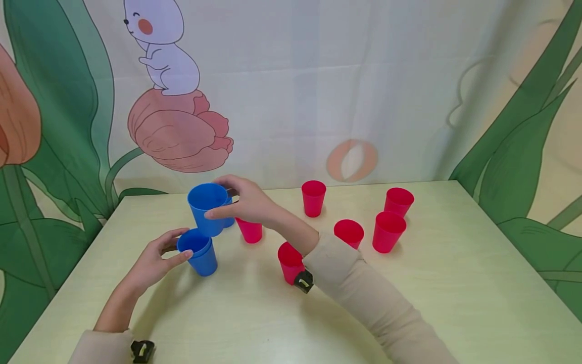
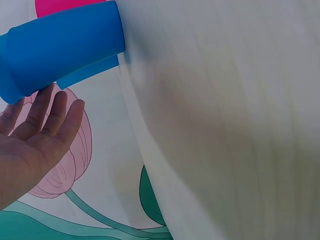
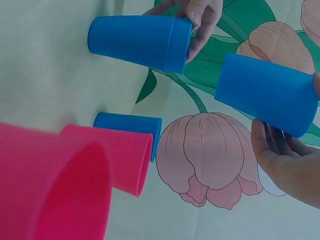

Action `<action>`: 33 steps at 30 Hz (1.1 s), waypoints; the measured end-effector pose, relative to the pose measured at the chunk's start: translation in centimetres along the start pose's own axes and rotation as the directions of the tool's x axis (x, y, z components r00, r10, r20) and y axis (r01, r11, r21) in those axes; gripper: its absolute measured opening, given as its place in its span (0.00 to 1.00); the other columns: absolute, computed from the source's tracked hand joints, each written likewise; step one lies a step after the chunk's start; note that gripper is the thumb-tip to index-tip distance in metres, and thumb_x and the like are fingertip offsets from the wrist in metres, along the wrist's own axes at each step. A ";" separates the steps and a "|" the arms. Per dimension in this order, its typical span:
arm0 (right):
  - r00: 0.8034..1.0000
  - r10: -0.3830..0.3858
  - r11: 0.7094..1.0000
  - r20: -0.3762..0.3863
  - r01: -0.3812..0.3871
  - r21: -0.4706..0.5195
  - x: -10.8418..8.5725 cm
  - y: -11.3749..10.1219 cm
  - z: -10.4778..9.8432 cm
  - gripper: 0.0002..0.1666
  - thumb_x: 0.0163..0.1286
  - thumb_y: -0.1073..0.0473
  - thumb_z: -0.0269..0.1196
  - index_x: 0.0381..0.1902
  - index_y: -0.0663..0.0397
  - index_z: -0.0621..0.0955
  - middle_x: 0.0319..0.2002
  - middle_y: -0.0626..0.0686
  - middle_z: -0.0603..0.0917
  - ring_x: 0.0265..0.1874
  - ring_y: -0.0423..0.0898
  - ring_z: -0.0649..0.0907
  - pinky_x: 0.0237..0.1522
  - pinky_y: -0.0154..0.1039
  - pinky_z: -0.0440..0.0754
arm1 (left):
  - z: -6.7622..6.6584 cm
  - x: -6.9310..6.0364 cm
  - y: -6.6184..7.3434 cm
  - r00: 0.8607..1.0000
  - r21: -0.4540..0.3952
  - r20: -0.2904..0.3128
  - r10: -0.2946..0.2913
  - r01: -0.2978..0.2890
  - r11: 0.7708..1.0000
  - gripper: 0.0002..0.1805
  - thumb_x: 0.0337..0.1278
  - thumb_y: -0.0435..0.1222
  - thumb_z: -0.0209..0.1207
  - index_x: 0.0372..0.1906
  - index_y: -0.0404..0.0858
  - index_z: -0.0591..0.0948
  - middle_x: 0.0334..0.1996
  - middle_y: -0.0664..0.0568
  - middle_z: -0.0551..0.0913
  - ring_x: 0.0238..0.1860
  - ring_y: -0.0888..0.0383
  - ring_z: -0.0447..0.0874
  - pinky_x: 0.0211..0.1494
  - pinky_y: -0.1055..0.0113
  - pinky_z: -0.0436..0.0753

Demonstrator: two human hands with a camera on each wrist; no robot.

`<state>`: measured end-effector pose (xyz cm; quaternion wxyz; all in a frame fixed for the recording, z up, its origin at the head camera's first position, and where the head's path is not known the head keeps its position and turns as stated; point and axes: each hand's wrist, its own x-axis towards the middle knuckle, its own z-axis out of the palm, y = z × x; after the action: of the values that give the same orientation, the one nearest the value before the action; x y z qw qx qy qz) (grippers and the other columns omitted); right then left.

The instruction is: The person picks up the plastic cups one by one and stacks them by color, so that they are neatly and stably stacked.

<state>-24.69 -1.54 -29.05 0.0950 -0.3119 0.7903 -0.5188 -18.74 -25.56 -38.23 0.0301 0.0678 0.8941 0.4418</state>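
The right hand (image 1: 247, 201) holds a blue cup (image 1: 203, 208) just above nested blue cups (image 1: 204, 261) gripped by the left hand (image 1: 156, 260). Another blue cup (image 3: 127, 122), partly hidden, seemingly remains unstacked, like six red cups (image 1: 313, 199).

This looks like an indoor spot fitted out for tabletop activity; whether it belongs to a home, a classroom or a studio cannot be told. A pale, plain tabletop (image 1: 254, 323) runs back to a hanging cloth (image 1: 263, 101), lightly creased, that fills the view behind. Its print is nursery-like: a white cartoon animal (image 1: 175, 68) sits on a drooping pink flower (image 1: 177, 134), with broad green leaves (image 1: 54, 76) at the sides. Simple red cups (image 1: 313, 198) on the tabletop suit that playful setting.
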 end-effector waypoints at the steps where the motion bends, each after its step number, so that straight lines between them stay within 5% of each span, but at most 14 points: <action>1: 1.000 -0.001 1.000 0.000 0.001 -0.001 0.1 0.0 0.2 0.41 0.50 0.51 0.69 0.61 0.51 0.67 0.51 0.49 0.75 0.46 0.43 0.76 0.38 0.32 0.78 | 0.0 0.0 0.0 1.000 -0.001 0.002 -0.002 0.002 1.000 0.39 0.56 0.48 0.56 0.67 0.36 0.57 0.59 0.32 0.65 0.58 0.34 0.63 0.51 0.43 0.72; 17: 0.999 0.020 0.997 0.031 -0.022 0.081 1.3 0.7 1.8 0.39 0.53 0.53 0.68 0.62 0.53 0.67 0.54 0.49 0.75 0.48 0.42 0.76 0.43 0.34 0.77 | -0.1 0.2 -0.3 1.000 -0.012 0.009 -0.013 0.013 1.000 0.41 0.56 0.49 0.57 0.68 0.34 0.55 0.60 0.32 0.65 0.59 0.34 0.63 0.52 0.42 0.70; 33: 0.994 0.073 0.995 0.086 -0.078 0.058 2.1 1.8 3.3 0.40 0.53 0.55 0.68 0.63 0.53 0.67 0.58 0.51 0.73 0.54 0.47 0.74 0.46 0.35 0.76 | -0.2 0.0 0.2 0.999 -0.017 0.016 -0.028 0.028 0.999 0.42 0.57 0.48 0.57 0.68 0.30 0.53 0.60 0.30 0.63 0.59 0.34 0.61 0.54 0.41 0.69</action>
<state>-25.48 -4.83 -31.74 0.1570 -0.3003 0.7807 -0.5251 -18.73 -25.65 -37.97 0.0439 0.0587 0.8909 0.4483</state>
